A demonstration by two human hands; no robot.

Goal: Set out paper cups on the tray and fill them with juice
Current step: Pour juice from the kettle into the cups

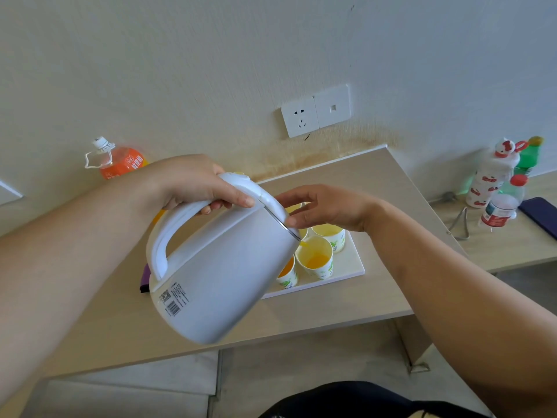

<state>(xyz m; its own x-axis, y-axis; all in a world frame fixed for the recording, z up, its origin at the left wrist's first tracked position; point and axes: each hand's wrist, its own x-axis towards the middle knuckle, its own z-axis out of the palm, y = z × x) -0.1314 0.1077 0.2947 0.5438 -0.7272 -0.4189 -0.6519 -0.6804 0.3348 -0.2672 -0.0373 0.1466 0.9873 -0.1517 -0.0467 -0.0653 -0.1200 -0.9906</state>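
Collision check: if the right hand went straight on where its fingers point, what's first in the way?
The white kettle, at its lid edge above the spout. The right hand has its fingertips nearly on it, possibly touching; depth is unclear.

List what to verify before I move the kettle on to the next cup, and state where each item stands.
1. Left hand grips the kettle by its handle: ok.
2. Spout is over the cup being filled, with the stream landing inside: ok.
3. That cup is full enough: not ok; the juice lies low in it.
4. Right hand steadies the lid: cannot tell; its fingers are at the lid's edge, but contact is unclear.
5. Tray is free of spills: ok where visible.
6. Cups left to fill: cannot tell; the kettle hides part of the tray.
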